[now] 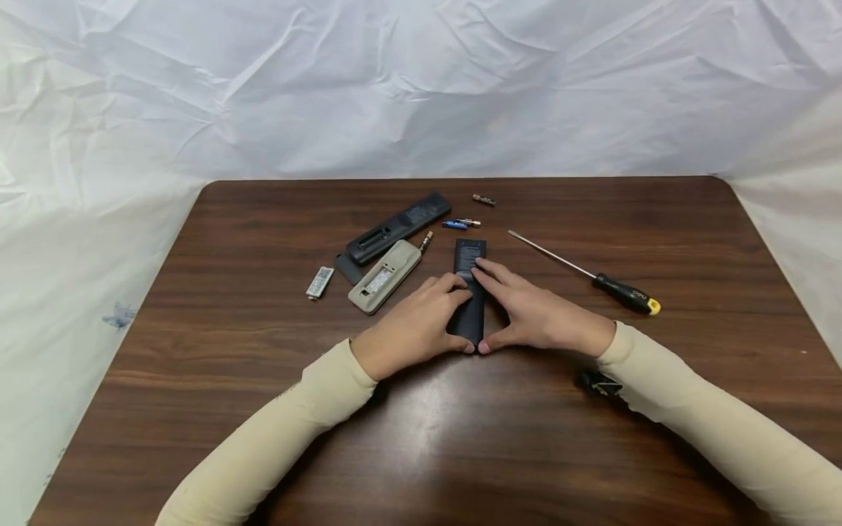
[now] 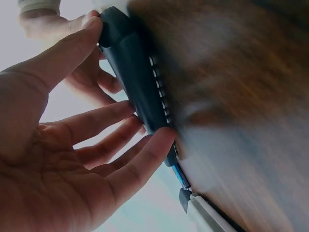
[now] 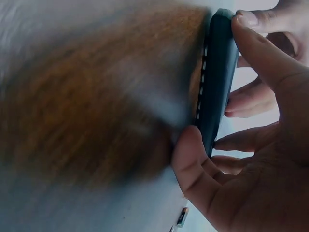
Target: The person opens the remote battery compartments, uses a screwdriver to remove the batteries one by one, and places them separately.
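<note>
A black remote control lies with its keys toward the table and its labelled back up, its near end between both thumbs. From its left side my left hand grips it, thumb at the near end and fingers along the edge. The right hand does the same from the right, with its index and middle fingers reaching over the back. In the left wrist view the row of keys shows along the underside of the remote. The right wrist view has the curled little finger against the remote's side.
Left of the hands are a second black remote, its dark cover, a pale remote with its battery slot exposed, and a white labelled piece. Several batteries lie behind. A screwdriver is at right.
</note>
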{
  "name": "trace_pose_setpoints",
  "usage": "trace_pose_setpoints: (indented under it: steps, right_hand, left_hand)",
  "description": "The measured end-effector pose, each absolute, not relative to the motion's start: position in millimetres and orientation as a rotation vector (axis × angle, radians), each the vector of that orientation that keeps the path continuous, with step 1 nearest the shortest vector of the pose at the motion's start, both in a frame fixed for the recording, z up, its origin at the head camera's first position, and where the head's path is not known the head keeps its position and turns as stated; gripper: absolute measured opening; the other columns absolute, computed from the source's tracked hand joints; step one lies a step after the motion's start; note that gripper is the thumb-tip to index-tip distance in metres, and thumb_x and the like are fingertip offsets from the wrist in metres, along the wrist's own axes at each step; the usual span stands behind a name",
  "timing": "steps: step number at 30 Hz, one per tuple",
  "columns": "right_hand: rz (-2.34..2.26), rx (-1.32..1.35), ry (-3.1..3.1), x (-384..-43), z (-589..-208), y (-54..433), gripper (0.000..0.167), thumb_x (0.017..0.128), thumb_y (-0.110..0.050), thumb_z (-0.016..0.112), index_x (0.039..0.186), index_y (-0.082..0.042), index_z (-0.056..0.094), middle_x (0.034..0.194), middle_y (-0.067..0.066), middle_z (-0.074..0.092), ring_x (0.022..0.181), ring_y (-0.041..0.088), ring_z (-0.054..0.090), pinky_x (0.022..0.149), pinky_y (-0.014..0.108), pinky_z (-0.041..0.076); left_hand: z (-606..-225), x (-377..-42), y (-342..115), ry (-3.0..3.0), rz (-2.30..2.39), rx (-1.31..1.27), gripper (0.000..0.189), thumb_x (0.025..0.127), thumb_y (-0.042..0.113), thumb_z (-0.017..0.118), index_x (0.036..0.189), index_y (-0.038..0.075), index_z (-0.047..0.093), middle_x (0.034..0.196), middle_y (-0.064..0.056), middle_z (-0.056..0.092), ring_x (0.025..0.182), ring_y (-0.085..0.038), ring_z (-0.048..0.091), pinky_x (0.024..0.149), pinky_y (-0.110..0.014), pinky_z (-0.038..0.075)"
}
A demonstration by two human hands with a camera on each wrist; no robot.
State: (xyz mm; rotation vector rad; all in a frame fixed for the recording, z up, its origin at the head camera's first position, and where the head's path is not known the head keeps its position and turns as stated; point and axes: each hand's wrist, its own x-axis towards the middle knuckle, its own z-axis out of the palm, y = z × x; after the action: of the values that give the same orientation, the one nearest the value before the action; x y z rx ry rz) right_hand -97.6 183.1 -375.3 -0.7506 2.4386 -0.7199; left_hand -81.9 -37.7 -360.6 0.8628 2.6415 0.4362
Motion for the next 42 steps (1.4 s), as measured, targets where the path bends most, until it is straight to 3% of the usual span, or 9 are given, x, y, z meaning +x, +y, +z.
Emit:
trace_pose_setpoints:
  steps: [5,14,28,32,35,39,42]
  right_hand:
    - [-0.648,-0.756,2.463,-94.7,-375.5,181.3,0.122,0.086,-0.056,0.085,0.17,-0.006,0.012,0.177,0.01,0.002,0.158,0.044,0.02,0.11,0.067,0.041]
    - [-0.658,-0.74,2.457,-94.3,-377.0,182.9,0.12,0.087,-0.056,0.084,0.17,-0.009,0.011,0.177,0.01,0.001,0.153,0.043,0.035,0.104,0.061,0.049]
    - [-0.636,-0.768,2.461,-94.4,-374.3,182.8,0.12,0.087,-0.055,0.084,0.17,-0.007,0.012,0.177,0.012,0.002,0.149,0.044,0.04,0.101,0.059,0.051]
    - [-0.616,-0.772,2.458,-94.7,-373.8,182.7,0.12,0.087,-0.056,0.083,0.17,-0.007,0.011,0.177,0.012,0.001,0.15,0.044,0.039,0.1,0.059,0.051]
    - [-0.602,-0.776,2.457,-95.6,-373.9,182.4,0.12,0.087,-0.056,0.083,0.17,-0.007,0.011,0.177,0.012,0.001,0.15,0.044,0.039,0.1,0.059,0.051]
    - [-0.577,-0.787,2.464,-96.1,-373.1,182.7,0.119,0.088,-0.051,0.085,0.17,-0.008,0.01,0.177,0.012,0.001,0.147,0.045,0.043,0.099,0.061,0.052]
    - [-0.555,-0.798,2.474,-95.7,-372.3,183.2,0.117,0.089,-0.047,0.085,0.171,-0.009,0.01,0.177,0.011,0.002,0.145,0.046,0.046,0.098,0.062,0.052]
  left_hand:
    - [-358.8,-84.3,-36.7,2.622,0.474,0.85,0.074,0.088,0.042,0.087,0.146,0.005,0.061,0.151,-0.007,0.052,0.136,-0.03,0.054,0.114,-0.039,0.046]
    - [-358.1,-88.0,-32.8,2.599,0.526,0.752,0.072,0.085,0.04,0.091,0.142,0.007,0.063,0.148,-0.005,0.054,0.135,-0.028,0.054,0.114,-0.04,0.045]
    - [-357.1,-84.1,-33.8,2.66,0.579,0.741,0.074,0.081,0.039,0.095,0.139,0.006,0.063,0.133,-0.009,0.062,0.118,-0.024,0.06,0.1,-0.039,0.053]
    - [-357.2,-85.4,-37.3,2.674,0.712,0.723,0.054,0.09,0.034,0.087,0.132,0.008,0.067,0.125,-0.007,0.068,0.107,-0.019,0.066,0.09,-0.037,0.056]
    - [-355.8,-88.3,-39.8,2.649,0.886,0.702,0.031,0.096,0.025,0.081,0.121,0.009,0.07,0.109,-0.004,0.074,0.095,-0.013,0.07,0.082,-0.032,0.058]
    - [-352.7,-91.5,-42.9,2.577,1.064,0.705,0.013,0.098,0.018,0.078,0.107,0.011,0.072,0.093,0.0,0.075,0.084,-0.008,0.07,0.075,-0.025,0.057]
    - [-350.3,-93.0,-46.0,2.546,1.115,0.702,0.009,0.099,0.018,0.078,0.103,0.012,0.073,0.09,0.003,0.073,0.082,-0.006,0.068,0.076,-0.023,0.056]
